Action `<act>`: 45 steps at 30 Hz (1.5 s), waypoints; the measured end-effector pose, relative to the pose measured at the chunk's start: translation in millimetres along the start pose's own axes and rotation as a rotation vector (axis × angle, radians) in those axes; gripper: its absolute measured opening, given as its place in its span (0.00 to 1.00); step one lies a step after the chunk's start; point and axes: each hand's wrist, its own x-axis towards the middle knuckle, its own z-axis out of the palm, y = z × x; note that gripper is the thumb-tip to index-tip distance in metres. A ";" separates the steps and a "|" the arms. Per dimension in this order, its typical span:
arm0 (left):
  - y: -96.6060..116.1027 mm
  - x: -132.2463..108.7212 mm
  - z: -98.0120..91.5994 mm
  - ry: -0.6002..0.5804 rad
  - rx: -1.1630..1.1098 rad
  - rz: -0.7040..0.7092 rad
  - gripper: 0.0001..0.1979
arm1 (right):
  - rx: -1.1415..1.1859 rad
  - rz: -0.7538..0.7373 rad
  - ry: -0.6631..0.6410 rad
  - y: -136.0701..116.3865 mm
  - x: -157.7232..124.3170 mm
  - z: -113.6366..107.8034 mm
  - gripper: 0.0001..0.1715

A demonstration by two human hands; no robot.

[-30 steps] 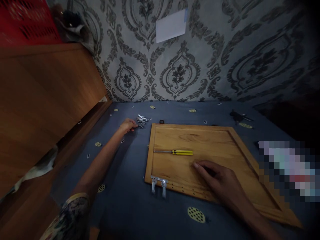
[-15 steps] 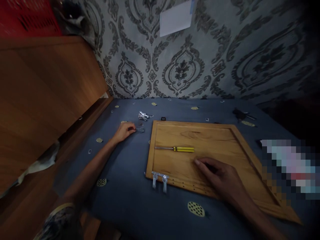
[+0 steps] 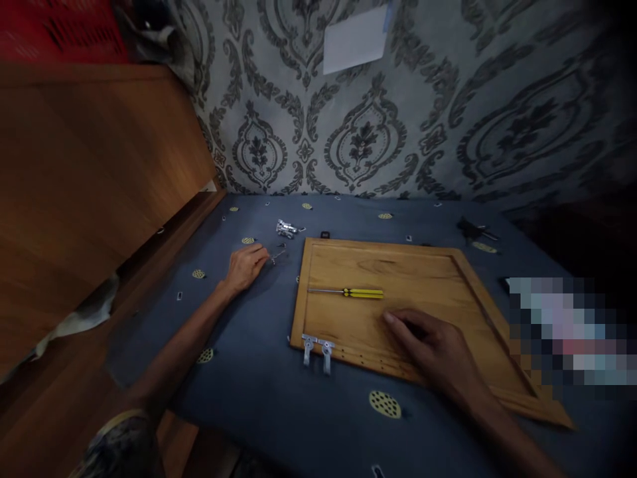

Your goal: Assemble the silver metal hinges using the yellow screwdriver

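My left hand (image 3: 247,265) is closed, its fingertips pinching a small thin shiny thing (image 3: 279,253) just above the cloth, left of the wooden cabinet door (image 3: 428,272). What kind of thing it is, I cannot make out. Over the door's front part is my right hand (image 3: 435,348), thumb and fingers curled together. Whatever lies between those fingertips is hidden. A screwdriver (image 3: 363,293) with a yellow and black handle lies on the door, its shaft pointing left. Two metal hinges (image 3: 317,346) sit at the door's front left corner, their arms hanging over the edge.
More metal hinges (image 3: 287,228) lie behind my left hand. A small black piece (image 3: 325,235) is by the door's back edge. A dark tool (image 3: 472,230) rests at the back right. Blue patterned cloth (image 3: 239,378) covers the surface; a wooden cabinet (image 3: 99,166) stands left.
My left hand has turned slightly, and the shiny thing at its fingertips shows at another angle. My right hand stays curled over the door. The view has shifted a little.
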 end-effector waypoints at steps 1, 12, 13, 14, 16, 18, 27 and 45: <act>5.7 -0.5 -1.2 0.001 -0.040 -0.013 0.13 | 0.000 -0.058 0.013 -2.8 -1.0 0.5 0.16; 101.1 -30.5 21.1 -0.519 -0.704 -0.279 0.21 | -0.119 -0.570 -0.014 -50.0 -12.3 9.0 0.20; 107.4 -32.4 22.3 -0.554 -0.746 -0.301 0.22 | -0.114 -0.575 -0.020 -50.3 -13.3 10.0 0.19; 112.4 -33.7 23.2 -0.583 -0.780 -0.320 0.22 | -0.102 -0.578 -0.025 -50.1 -14.4 10.8 0.17; 118.7 -35.0 24.8 -0.616 -0.844 -0.365 0.21 | -0.055 -0.584 -0.020 -49.2 -16.7 12.0 0.12; 121.0 -35.4 26.3 -0.628 -0.914 -0.427 0.20 | 0.008 -0.585 -0.020 -49.4 -19.2 12.3 0.10; 123.4 -38.4 29.9 -0.627 -0.993 -0.503 0.16 | 0.197 -0.525 -0.058 -56.8 -22.8 15.3 0.07; 122.9 -49.0 38.8 -0.391 -0.902 -0.279 0.21 | 0.403 -0.100 -0.095 -68.9 -16.8 30.3 0.10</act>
